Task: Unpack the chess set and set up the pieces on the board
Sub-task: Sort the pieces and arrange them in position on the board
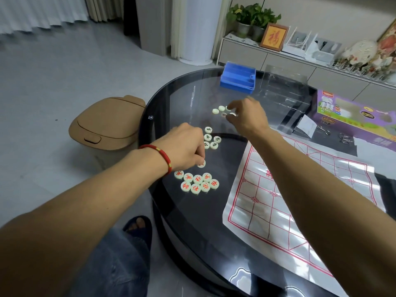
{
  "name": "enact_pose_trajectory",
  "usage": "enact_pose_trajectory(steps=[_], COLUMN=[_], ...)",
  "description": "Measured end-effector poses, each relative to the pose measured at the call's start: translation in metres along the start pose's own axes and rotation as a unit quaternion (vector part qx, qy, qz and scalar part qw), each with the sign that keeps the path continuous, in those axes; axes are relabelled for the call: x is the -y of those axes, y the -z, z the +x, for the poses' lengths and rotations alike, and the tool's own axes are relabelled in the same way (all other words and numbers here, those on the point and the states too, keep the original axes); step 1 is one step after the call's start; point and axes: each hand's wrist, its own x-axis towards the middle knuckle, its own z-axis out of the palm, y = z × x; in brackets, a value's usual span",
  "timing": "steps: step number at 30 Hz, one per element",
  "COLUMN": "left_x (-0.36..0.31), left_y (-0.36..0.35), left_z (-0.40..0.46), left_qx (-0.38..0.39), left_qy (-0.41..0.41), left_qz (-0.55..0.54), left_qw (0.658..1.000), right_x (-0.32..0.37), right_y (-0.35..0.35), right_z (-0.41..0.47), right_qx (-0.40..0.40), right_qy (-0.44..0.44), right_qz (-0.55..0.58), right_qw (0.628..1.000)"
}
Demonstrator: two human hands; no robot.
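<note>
On the round glass table [162,99] in front of me, the paper board [300,189] lay unfolded to my right, its red grid showing no pieces in the part I could see. Beyond it sat the purple box [351,116] the set came in, and farther back the blue tray [237,79], which looked emptied, with a clear plastic lid [285,82] just beside it. So the unpacking seemed done, while the setting-up had, by my reckoning, not begun: every piece in sight was off the board.

Near me, a cluster of red-lettered pieces [197,182] lay touching one another, face up. A smaller group of black-lettered pieces [211,138] sat between my two hands, and a few plain-looking pieces [218,109], apparently face down, lay farther out. It looked as though I was sorting by colour first.

My left hand [184,146], a red cord at the wrist, had its fingers curled down, pinching a single piece [201,164] just above the red cluster. My right hand [246,116] reached over the far group, fingertips bent onto a piece there [232,114]; whether it truly gripped it or only touched it I cannot tell.
</note>
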Motion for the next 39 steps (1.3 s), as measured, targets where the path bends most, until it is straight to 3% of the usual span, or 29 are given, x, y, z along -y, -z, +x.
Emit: enact_pose_trajectory(steps=[4,14,19,22,25,30,35,39], left_x=[0.001,-0.001,-0.003,-0.009,-0.013,-0.019,-0.027,-0.026], left_y=[0.001,0.001,0.009,0.002,-0.005,-0.012,-0.018,-0.017], left_z=[0.0,-0.005,0.0,0.003,0.004,0.005,0.007,0.009], left_qx=[0.007,0.015,-0.141,-0.121,-0.089,-0.1,-0.035,-0.009], left_qy=[-0.02,-0.012,0.082,0.113,0.111,0.035,-0.008,-0.016], left_qz=[0.024,-0.006,-0.163,-0.299,-0.319,-0.141,-0.063,-0.04], left_qw=[0.999,1.0,0.973,0.94,0.937,0.984,0.997,0.999], right_x=[0.007,0.005,0.019,0.028,0.028,-0.002,-0.037,-0.04], right_y=[-0.008,0.005,0.038,0.051,0.053,0.044,0.021,0.009], right_z=[0.014,0.003,-0.044,-0.074,-0.092,-0.088,-0.055,-0.031], right_qx=[0.036,0.025,0.015,0.055,0.063,0.057,-0.008,0.008], right_qy=[0.011,0.023,0.182,0.273,0.29,0.229,0.043,0.008], right_qz=[-0.06,-0.041,0.03,0.027,0.042,0.033,-0.03,-0.057], right_qw=[0.998,0.999,0.983,0.96,0.954,0.971,0.999,0.998])
